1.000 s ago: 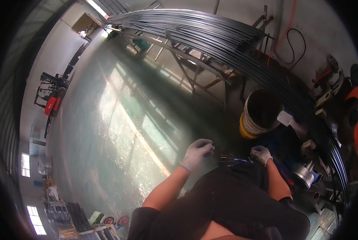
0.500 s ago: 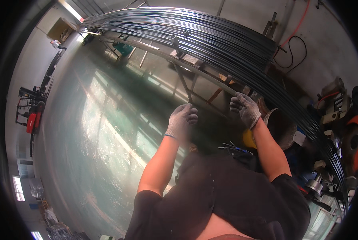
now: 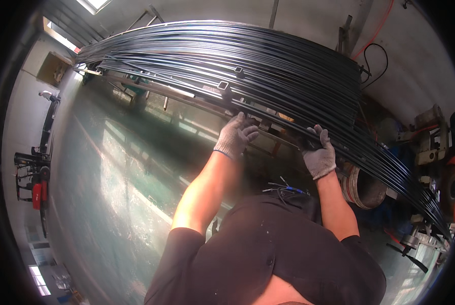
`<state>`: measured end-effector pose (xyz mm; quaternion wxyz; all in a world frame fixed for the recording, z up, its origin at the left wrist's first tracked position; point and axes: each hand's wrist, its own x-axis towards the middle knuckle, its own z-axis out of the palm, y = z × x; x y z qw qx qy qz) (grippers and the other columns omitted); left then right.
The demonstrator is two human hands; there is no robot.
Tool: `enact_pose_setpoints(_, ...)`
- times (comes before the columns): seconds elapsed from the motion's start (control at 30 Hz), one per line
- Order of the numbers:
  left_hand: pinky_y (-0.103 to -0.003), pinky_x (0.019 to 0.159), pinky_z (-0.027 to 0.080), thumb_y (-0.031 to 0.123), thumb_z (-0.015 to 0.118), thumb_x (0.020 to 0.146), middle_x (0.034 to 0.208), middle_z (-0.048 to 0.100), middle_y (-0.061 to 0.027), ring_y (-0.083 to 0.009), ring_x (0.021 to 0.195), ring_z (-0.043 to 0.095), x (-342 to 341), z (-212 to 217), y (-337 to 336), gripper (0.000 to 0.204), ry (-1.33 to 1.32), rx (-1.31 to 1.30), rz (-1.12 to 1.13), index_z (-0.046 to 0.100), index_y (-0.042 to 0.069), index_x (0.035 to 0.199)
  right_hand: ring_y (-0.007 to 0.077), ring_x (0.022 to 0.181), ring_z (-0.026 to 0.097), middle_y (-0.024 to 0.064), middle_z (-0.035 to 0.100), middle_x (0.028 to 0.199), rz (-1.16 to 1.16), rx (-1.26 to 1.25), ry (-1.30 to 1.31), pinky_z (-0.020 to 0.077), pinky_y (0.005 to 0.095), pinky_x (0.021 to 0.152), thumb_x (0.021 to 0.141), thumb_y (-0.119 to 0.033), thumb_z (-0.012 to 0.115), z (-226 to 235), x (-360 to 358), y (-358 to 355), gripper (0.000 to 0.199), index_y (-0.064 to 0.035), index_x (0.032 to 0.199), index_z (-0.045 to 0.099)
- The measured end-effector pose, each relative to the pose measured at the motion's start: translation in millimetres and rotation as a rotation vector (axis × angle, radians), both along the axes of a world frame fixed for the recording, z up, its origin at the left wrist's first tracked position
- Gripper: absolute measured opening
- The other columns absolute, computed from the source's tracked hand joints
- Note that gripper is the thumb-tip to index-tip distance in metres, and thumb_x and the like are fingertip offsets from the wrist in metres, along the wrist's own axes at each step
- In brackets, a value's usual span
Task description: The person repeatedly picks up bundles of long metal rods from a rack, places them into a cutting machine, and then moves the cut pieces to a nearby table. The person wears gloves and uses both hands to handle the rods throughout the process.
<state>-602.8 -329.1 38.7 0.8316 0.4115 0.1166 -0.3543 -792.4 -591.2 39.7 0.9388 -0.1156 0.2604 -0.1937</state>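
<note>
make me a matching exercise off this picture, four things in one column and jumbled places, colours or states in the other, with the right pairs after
Column one
1. left hand
2. bars
3. forklift
4. bucket

Column two
A. red and black, toward the picture's left edge
B. below the stacked lengths, in the right part of the picture
C. in a pale glove with a blue edge at the wrist
D. long and dark, side by side across the upper part of the picture

Right pairs: 1-C, 2-D, 3-A, 4-B
</note>
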Motion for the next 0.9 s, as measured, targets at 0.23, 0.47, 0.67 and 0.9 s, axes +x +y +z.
enact_pose_setpoints(0.23, -0.055, 0.109, 0.060, 0.027, 0.066, 0.119, 0.160, 0.059, -0.0145, -0.0381, 0.139, 0.061, 20, 44, 2, 0.049, 0.034, -0.110, -0.047, 0.051, 0.005, 0.159, 0.0396, 0.127, 0.073, 0.0161, 0.076, 0.120, -0.064, 0.020, -0.033, 0.0634, 0.0615, 0.120, 0.113, -0.025, 0.077, 44, -1, 10, 0.023, -0.0029, 0.107, 0.071)
enact_pose_setpoints(0.47, -0.042, 0.095, 0.066, 0.030, 0.067, 0.119, 0.134, 0.076, -0.0172, -0.0302, 0.108, 0.076, 42, 69, 0, 0.043, -0.750, 0.430, -0.544, 0.061, 0.002, 0.152, 0.0386, 0.129, 0.073, 0.0158, 0.077, 0.122, -0.161, -0.039, 0.079, 0.0646, 0.0575, 0.118, 0.113, -0.020, 0.077, 76, 3, 16, 0.017, -0.0033, 0.108, 0.074)
enact_pose_setpoints(0.67, -0.039, 0.085, 0.066, 0.027, 0.072, 0.116, 0.117, 0.081, -0.0190, -0.0275, 0.091, 0.079, 67, 136, -41, 0.050, 0.058, 0.235, -0.416, 0.060, -0.009, 0.149, 0.0320, 0.111, 0.081, 0.0116, 0.082, 0.113, -0.317, -0.183, 0.227, 0.0702, 0.0466, 0.101, 0.109, -0.028, 0.084, 94, 38, -1, 0.023, -0.0063, 0.114, 0.077)
enact_pose_setpoints(0.9, -0.035, 0.091, 0.064, 0.019, 0.079, 0.110, 0.116, 0.083, -0.0129, -0.0168, 0.096, 0.078, 103, 169, -13, 0.032, -0.643, 0.428, -0.711, 0.076, -0.003, 0.132, 0.0151, 0.057, 0.068, 0.0049, 0.074, 0.078, 0.297, -0.542, 0.986, 0.0453, 0.0251, 0.046, 0.108, -0.048, 0.084, 77, 16, -12, 0.041, -0.0099, 0.097, 0.076)
